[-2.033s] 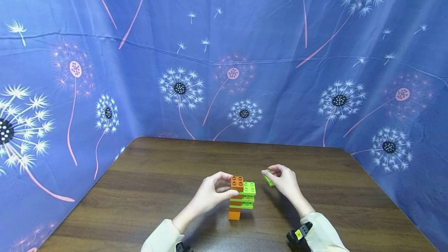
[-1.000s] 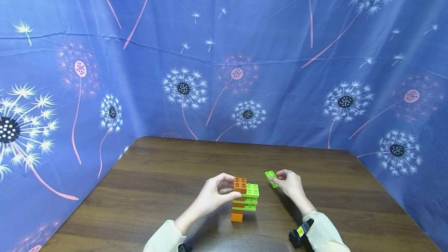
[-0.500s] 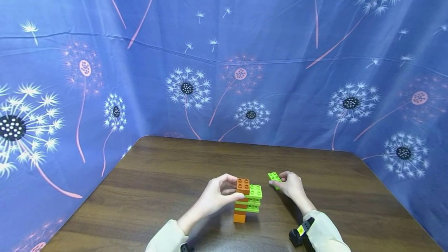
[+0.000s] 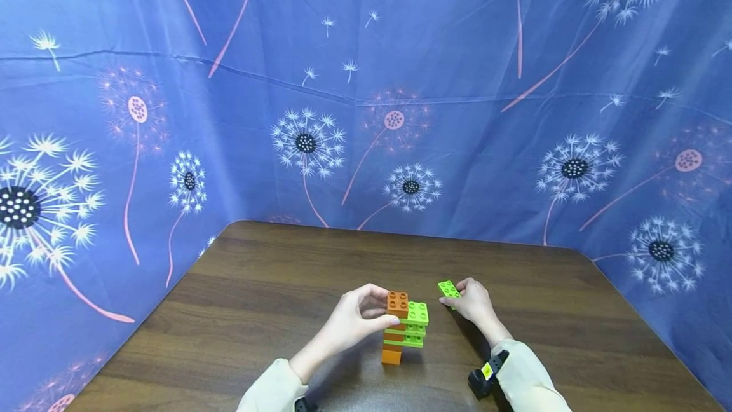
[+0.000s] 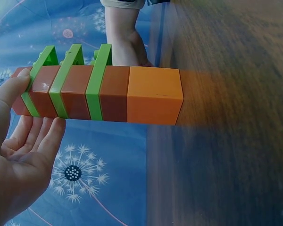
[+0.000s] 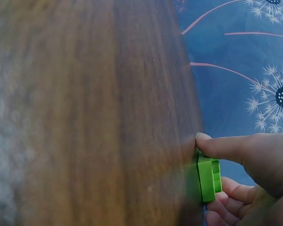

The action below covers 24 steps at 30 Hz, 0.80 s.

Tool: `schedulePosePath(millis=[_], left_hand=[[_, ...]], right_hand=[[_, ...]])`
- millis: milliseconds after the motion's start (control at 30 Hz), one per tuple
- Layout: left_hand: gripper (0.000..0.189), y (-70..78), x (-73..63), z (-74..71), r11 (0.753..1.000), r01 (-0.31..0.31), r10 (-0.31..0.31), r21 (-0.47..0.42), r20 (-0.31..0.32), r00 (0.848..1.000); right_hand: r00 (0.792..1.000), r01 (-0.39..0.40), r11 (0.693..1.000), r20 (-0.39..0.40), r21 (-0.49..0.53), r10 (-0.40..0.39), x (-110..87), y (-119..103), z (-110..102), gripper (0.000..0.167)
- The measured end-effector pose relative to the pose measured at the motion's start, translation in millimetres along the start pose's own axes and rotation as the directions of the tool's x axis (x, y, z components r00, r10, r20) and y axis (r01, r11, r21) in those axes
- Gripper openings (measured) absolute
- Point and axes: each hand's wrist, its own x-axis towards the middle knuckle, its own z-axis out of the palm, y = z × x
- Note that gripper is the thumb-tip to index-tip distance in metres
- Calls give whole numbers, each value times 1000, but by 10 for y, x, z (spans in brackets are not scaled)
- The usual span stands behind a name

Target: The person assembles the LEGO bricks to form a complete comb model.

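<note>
My left hand (image 4: pixel 350 320) grips the top of an upright tower of building bricks, thumb on the near side and fingers behind. A bright orange brick (image 4: pixel 391 357) forms the base. Above it, brownish-orange bricks (image 5: pixel 75 92) alternate with three green plates (image 4: pixel 418 312), which jut out to the right as studded ledges. Right of the tower, my right hand (image 4: pixel 478 302) pinches a loose green plate (image 4: pixel 448 288), studs up, at the tabletop. In the right wrist view, the thumb is at one end of this plate (image 6: pixel 207 179) and the fingers are by the other.
The brown wooden table (image 4: pixel 286 272) has rounded far corners. A blue curtain (image 4: pixel 240 145) printed with dandelions hangs behind it and along the sides. A black wrist camera (image 4: pixel 483 381) sits at the right sleeve.
Two seconds ago the loose plate was tilted and mostly covered by my right hand. It now lies flatter with its studs showing. My left hand keeps its hold on the tower; the head view has shifted slightly.
</note>
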Motion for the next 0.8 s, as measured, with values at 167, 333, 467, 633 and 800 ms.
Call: schedulePosePath(millis=[167,333,467,633,800], left_hand=[[34,4,-4,-2,1000,2,-2,-4,10,1000],[34,19,-1,1,1000,8,-8,-13,13,1000],[34,25,3,0,1000,2,-2,-13,14,1000],[34,8,-4,-3,1000,0,0,-9,15,1000],[34,3,-2,-4,1000,-15,15,-4,20,1000]], right_hand=[[999,44,999,-4,-4,-44,-23,-4,-20,45],[995,97,995,-28,-8,-97,-50,-27,-50,42],[990,128,992,-52,-2,-128,-92,-86,-91,41],[983,170,985,-76,31,-167,-166,-176,-158,39],[962,262,963,-99,58,-256,-225,-305,-258,38]])
